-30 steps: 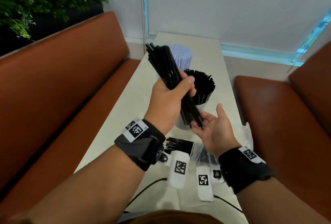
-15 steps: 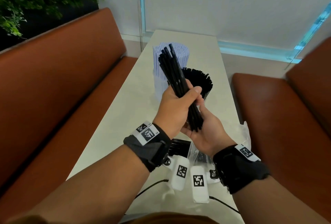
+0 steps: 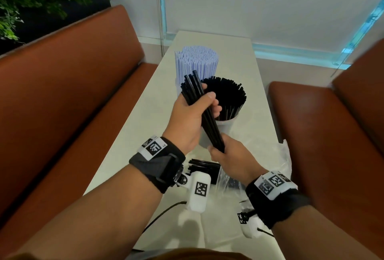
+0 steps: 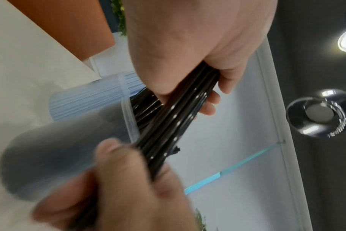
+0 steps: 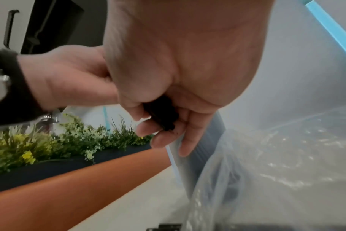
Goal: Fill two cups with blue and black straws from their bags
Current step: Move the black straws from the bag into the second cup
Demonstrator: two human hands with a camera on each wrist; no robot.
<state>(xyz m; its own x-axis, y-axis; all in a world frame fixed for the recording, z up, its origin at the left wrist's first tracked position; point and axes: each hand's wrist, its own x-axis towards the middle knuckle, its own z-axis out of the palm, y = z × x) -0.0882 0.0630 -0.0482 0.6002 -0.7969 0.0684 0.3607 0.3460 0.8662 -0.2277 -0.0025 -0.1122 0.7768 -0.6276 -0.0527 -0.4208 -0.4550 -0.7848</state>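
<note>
While the blue-straw cup [image 3: 196,66] behind the black-straw cup [image 3: 225,112] looks full, the task is far on: the left hand [image 3: 191,118] grips a black straw bundle [image 3: 204,112] above that cup, the right hand [image 3: 232,156] curled round its lower end, with more black straws [image 3: 204,169] bagged nearer.

Blurred cup [image 4: 65,150], left-wrist view

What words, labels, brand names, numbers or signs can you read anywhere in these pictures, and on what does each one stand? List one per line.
No readable words, brands or numbers anywhere.
Left wrist band: square black-and-white code marker, no letters; small print beside it too blurred to read.
Right wrist band: code markers only, blurred.
White camera units: code markers only.
</note>
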